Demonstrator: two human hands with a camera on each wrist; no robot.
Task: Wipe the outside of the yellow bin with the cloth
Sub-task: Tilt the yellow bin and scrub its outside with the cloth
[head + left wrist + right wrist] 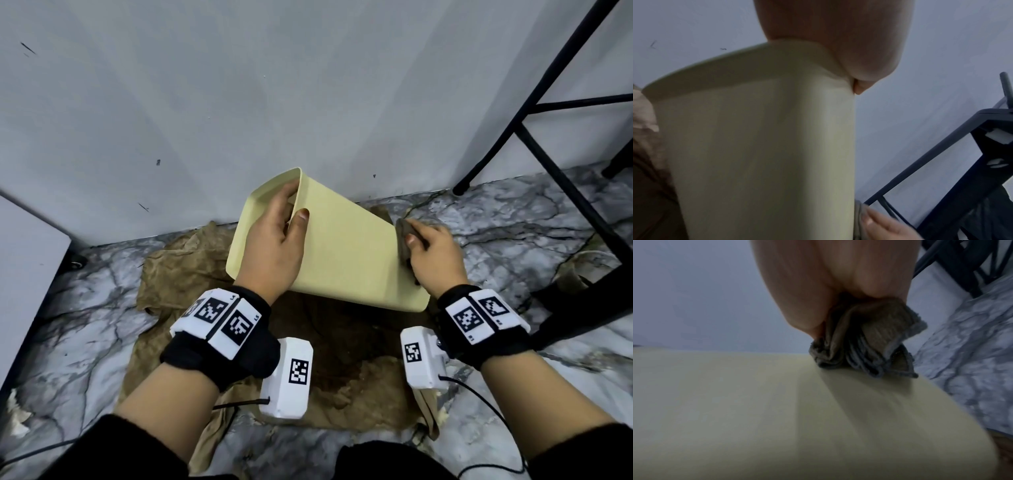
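Observation:
The pale yellow bin (346,250) is tipped over, its open mouth toward the wall and its base toward me. My left hand (277,233) grips the rim, fingers inside and thumb on the outer wall; the left wrist view shows the yellow bin (760,138) close up. My right hand (433,255) holds a bunched grey-brown cloth (404,236) against the bin's right edge. In the right wrist view the cloth (865,344) presses on the yellow bin (777,402) wall.
A crumpled brown sheet (191,267) lies under the bin on the marble floor (75,315). A grey wall (274,85) stands just behind. A black metal frame (534,113) rises at the right. A white cabinet (24,267) sits at the left.

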